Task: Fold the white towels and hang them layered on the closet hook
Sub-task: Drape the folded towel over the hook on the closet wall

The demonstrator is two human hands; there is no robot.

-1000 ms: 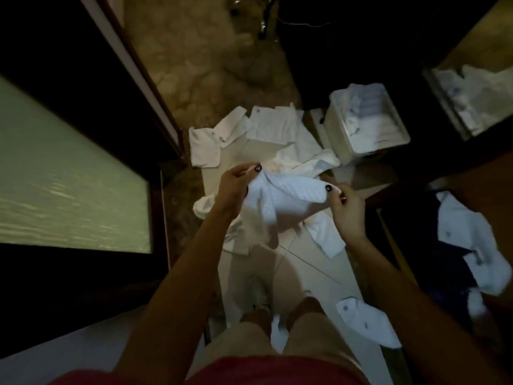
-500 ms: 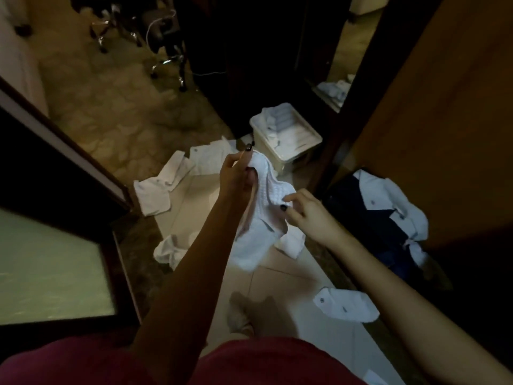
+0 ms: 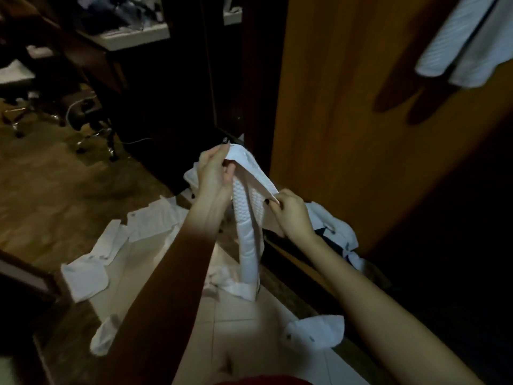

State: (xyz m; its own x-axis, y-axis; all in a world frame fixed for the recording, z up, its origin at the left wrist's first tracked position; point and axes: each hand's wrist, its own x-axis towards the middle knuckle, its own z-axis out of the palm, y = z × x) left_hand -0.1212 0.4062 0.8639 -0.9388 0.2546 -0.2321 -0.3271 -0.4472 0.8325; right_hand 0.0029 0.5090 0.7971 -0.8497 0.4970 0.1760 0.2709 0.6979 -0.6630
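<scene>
My left hand [image 3: 215, 173] is raised in front of me, its fingers [image 3: 215, 157] pinching the top fold of a white towel [image 3: 247, 218]. The thumb presses the cloth from my side while the other fingers close over the far edge. My right hand [image 3: 291, 215] sits lower and to the right, its fingers [image 3: 273, 202] nipped on a side edge of the same towel, thumb and forefinger pressed together over the hem.

From my left fingers the towel drops in a long narrow band, waffle-textured up top and smoother toward its bottom end, which hangs well below both hands, above the pale floor [image 3: 236, 329].

Beyond my right fingers stands a brown wooden closet door [image 3: 347, 120]. High up and far to the right of them, two white towels [image 3: 469, 43] already hang against that wood; whatever holds them is out of frame.

Below and left of my left fingers, more loose towels [image 3: 86, 276] lie scattered on the floor, and one crumpled towel [image 3: 316, 332] lies beneath my right forearm. Just right of my right fingers, a heap of white and dark cloth [image 3: 336, 232] lies at the foot of the door.
</scene>
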